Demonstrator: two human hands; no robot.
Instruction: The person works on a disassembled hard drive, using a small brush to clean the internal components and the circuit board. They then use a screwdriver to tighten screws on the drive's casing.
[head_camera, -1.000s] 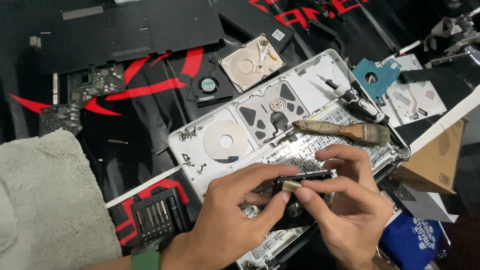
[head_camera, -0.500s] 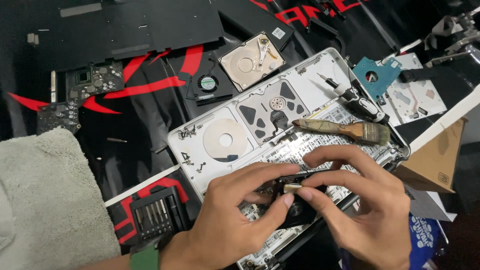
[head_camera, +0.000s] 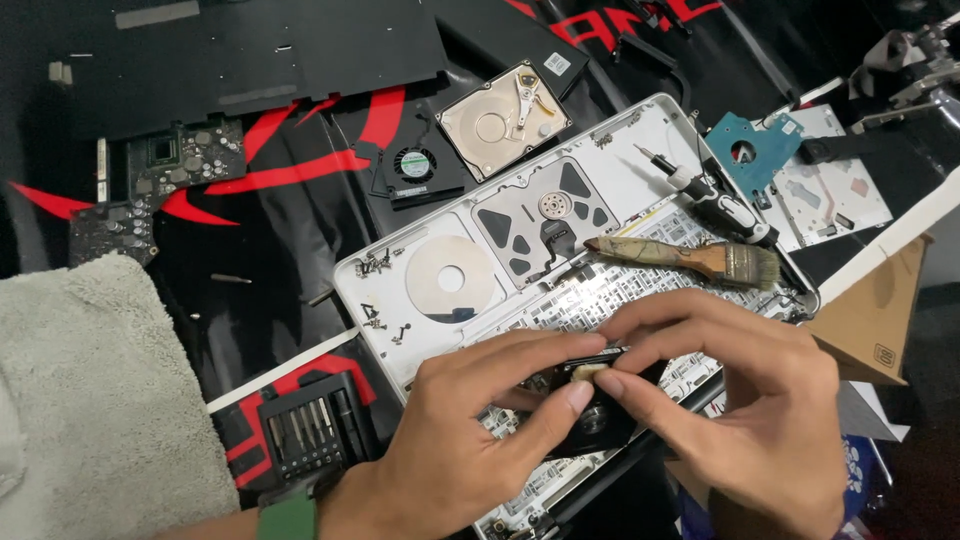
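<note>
My left hand (head_camera: 470, 440) and my right hand (head_camera: 745, 400) meet over the lower part of an open silver laptop case (head_camera: 650, 135). Together they pinch a small black part (head_camera: 590, 405) with a round fan-like centre; both thumbs and forefingers close on its top edge, where a pale tab shows. The part is held just above the keyboard's underside (head_camera: 600, 300). My fingers hide most of it. A green band sits on my left wrist (head_camera: 288, 518).
A worn paintbrush (head_camera: 690, 255) and a screwdriver (head_camera: 700, 185) lie on the case. An open hard drive (head_camera: 503, 120), a black fan (head_camera: 415, 165), circuit boards (head_camera: 175, 160), a bit set (head_camera: 310, 430), a grey towel (head_camera: 90, 400) and a blue board (head_camera: 755, 150) surround it.
Both hands stayed pinched on the black part. My right hand has shifted slightly up and left over it, the fingers curling closer.
</note>
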